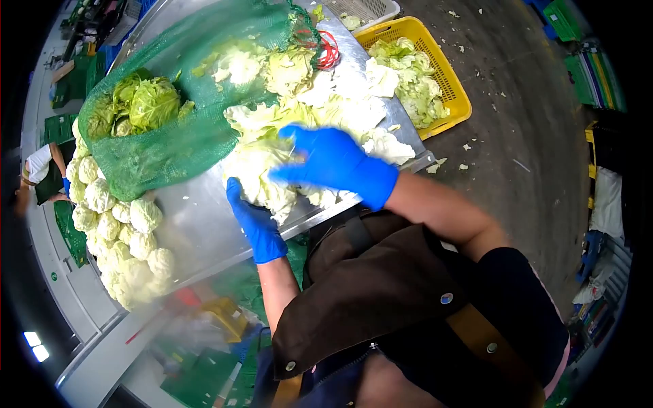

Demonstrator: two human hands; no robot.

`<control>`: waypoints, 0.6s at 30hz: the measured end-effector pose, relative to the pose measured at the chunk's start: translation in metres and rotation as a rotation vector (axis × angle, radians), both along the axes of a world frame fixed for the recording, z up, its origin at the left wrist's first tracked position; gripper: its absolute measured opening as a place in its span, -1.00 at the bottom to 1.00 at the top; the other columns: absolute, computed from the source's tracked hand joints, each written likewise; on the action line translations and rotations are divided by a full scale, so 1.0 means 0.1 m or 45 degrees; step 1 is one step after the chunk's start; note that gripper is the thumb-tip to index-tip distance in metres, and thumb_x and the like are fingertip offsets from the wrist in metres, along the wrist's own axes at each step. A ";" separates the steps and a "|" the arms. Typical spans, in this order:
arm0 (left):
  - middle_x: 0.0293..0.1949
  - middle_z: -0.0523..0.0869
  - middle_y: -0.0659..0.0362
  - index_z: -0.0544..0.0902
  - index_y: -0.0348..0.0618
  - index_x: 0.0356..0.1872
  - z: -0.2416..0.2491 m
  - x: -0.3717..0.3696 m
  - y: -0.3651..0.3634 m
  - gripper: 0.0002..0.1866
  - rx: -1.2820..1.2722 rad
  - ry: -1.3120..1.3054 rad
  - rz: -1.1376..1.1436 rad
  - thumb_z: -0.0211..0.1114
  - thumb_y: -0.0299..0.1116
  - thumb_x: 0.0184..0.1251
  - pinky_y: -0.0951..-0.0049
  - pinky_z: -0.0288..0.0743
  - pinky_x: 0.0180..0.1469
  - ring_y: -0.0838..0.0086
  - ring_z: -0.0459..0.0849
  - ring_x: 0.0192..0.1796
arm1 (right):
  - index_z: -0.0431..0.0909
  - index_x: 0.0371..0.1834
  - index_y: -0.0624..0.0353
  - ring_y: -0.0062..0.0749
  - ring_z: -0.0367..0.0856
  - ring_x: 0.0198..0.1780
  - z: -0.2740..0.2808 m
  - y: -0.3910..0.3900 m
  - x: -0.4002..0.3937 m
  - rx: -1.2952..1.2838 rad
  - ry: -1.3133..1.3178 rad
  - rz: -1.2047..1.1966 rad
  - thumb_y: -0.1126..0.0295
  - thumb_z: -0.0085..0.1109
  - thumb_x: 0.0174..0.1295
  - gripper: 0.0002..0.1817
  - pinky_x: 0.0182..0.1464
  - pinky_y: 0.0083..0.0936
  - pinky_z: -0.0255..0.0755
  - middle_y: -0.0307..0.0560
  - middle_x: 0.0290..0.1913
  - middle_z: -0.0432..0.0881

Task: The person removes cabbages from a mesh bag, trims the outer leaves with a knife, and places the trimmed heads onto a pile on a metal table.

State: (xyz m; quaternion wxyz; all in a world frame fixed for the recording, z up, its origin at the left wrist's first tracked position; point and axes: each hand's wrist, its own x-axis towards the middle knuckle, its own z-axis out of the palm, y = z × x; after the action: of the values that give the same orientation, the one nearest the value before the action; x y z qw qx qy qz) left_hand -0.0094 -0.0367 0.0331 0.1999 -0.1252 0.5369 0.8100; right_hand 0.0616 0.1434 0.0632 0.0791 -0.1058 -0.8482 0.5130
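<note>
A pale green cabbage [253, 168] with loose outer leaves rests at the near side of the metal table [194, 217]. My left hand [256, 223], in a blue glove, grips it from the left, thumb up along its side. Over its right side is my blue-gloved right hand [333, 162], slightly blurred, fingers apart with no leaf clearly in them. Torn leaves [340, 112] lie heaped just beyond that hand. A green mesh sack [197, 146] spreads across the table, with greener cabbages [153, 103] inside its left part.
Several trimmed cabbages [109, 224] are piled along the table's left end. Past the right edge stands a yellow crate [457, 102] of leaves, with a grey crate [371, 10] behind it. Red cord [328, 53] lies by the sack. Another person [46, 170] is at far left.
</note>
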 end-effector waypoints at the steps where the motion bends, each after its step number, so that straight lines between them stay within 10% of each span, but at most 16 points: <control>1: 0.23 0.54 0.07 0.40 -0.15 0.31 0.03 0.01 0.04 -0.34 -0.081 0.010 0.037 0.13 0.05 0.29 0.17 0.46 0.23 0.22 0.55 0.23 | 0.33 0.35 0.16 -0.09 0.67 -0.43 0.13 -0.21 -0.01 0.162 -0.192 0.080 -0.24 0.30 0.03 -0.08 -0.36 -0.27 0.53 0.01 -0.38 0.67; 9: 0.31 0.44 0.00 0.33 -0.18 0.35 0.32 -0.06 -0.09 -0.26 0.161 0.037 0.015 0.00 0.17 0.31 0.00 0.41 0.25 0.11 0.47 0.28 | 0.48 0.24 -0.11 -0.13 0.67 -0.45 -0.15 0.64 -0.02 -0.010 -0.064 -0.006 0.16 0.35 0.07 -0.41 -0.37 -0.29 0.55 0.00 -0.48 0.66; 12: 0.26 0.49 -0.04 0.36 -0.29 0.30 0.43 -0.05 -0.11 -0.32 0.479 -0.081 -0.120 0.14 0.03 0.30 0.10 0.45 0.25 0.18 0.53 0.24 | 0.40 0.32 -0.11 -0.18 0.69 -0.32 -0.13 0.92 -0.05 0.529 -0.071 -0.161 0.03 0.37 0.06 -0.29 -0.25 -0.29 0.58 -0.04 -0.34 0.71; 15: 0.14 0.61 -0.02 0.43 -0.31 0.21 0.49 0.04 0.06 -0.37 -1.057 1.093 -0.529 0.42 -0.28 0.12 0.22 0.53 0.15 0.28 0.62 0.13 | 0.30 0.41 -0.17 -0.19 0.69 -0.25 0.12 0.35 -0.01 -0.157 0.313 -0.083 -0.05 0.34 0.07 -0.20 -0.19 -0.31 0.58 0.00 -0.07 0.64; 18: 0.04 0.67 0.06 0.48 -0.28 0.15 0.43 0.09 0.13 -0.32 -1.313 1.330 -0.630 0.55 -0.41 -0.08 0.27 0.56 0.08 0.34 0.66 0.06 | 0.53 0.22 -0.10 -0.35 0.67 -0.21 0.18 0.09 -0.01 0.002 0.269 0.078 0.12 0.42 0.10 -0.43 -0.11 -0.42 0.56 -0.09 0.01 0.60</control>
State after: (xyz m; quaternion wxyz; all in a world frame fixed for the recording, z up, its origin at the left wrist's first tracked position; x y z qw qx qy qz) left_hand -0.0001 -0.0242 0.0759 0.0124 0.3193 0.8832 0.3434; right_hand 0.0601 0.1528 0.0816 0.1524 -0.0250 -0.8384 0.5228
